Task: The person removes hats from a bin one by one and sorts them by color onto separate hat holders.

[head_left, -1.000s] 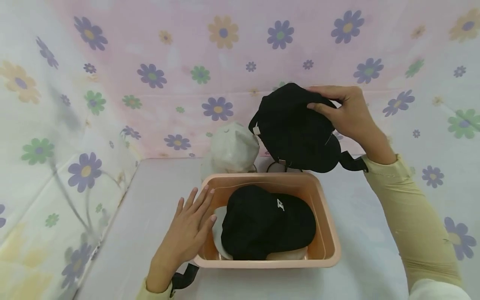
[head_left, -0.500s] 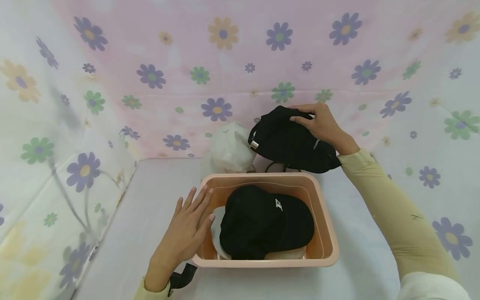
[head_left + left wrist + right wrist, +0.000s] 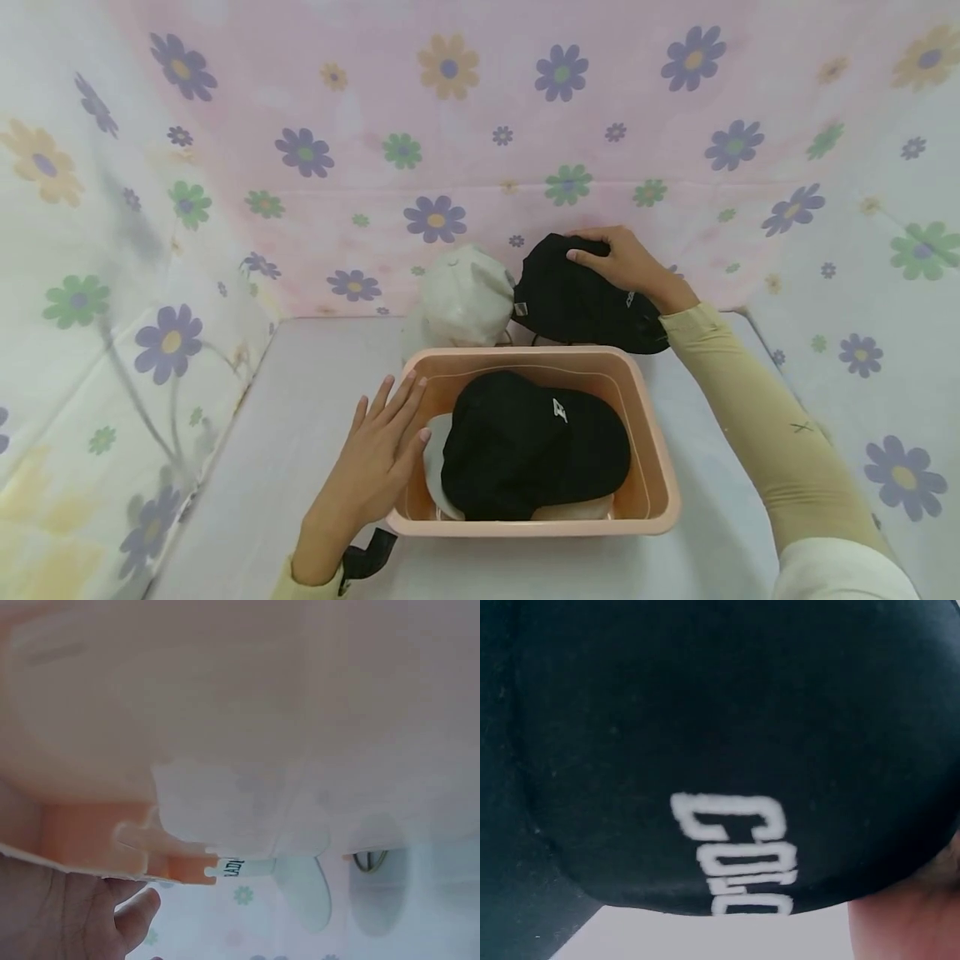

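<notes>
Your right hand (image 3: pixel 626 265), fingers curled over and partly hiding the black cap (image 3: pixel 581 302), has lowered it behind the basin (image 3: pixel 652 467), your left hand (image 3: pixel 375 467) flat

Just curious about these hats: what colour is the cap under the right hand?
The cap is black with white lettering, clearest in the right wrist view.

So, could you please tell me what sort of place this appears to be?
Probably a small staged tabletop booth, not a lived-in room: flower-print sheets form the walls around a white table holding a peach plastic bin and caps.
</notes>
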`<action>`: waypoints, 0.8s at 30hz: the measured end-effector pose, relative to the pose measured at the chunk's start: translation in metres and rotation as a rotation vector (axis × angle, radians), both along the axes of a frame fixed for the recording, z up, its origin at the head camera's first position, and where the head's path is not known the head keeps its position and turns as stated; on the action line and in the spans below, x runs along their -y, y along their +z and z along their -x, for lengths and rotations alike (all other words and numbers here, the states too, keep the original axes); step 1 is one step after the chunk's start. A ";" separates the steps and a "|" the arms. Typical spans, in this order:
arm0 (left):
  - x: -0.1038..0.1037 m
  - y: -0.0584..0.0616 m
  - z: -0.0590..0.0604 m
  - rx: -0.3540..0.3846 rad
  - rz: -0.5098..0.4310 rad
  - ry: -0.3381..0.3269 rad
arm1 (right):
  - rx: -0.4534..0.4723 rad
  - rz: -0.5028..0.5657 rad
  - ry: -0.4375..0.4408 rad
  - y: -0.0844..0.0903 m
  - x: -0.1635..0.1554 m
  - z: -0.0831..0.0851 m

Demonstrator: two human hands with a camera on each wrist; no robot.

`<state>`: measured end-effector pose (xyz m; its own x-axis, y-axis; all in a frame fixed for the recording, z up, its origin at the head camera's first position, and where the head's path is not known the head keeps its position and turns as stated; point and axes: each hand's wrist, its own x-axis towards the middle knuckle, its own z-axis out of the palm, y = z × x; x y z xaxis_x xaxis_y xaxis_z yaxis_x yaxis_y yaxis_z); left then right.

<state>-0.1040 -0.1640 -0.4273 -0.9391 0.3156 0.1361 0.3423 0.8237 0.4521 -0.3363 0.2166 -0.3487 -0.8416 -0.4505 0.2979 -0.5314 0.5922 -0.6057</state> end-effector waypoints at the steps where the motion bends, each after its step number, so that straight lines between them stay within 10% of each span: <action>1: 0.000 0.000 0.000 -0.009 -0.004 -0.001 | 0.002 -0.006 0.007 -0.001 -0.001 0.000; 24: 0.000 -0.007 0.001 -0.004 -0.079 0.005 | 0.088 -0.045 -0.030 -0.017 -0.009 -0.003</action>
<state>-0.1046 -0.1645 -0.4345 -0.9399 0.2992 0.1644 0.3405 0.7869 0.5146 -0.3331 0.2255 -0.3661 -0.8772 -0.4356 0.2021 -0.4585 0.6347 -0.6221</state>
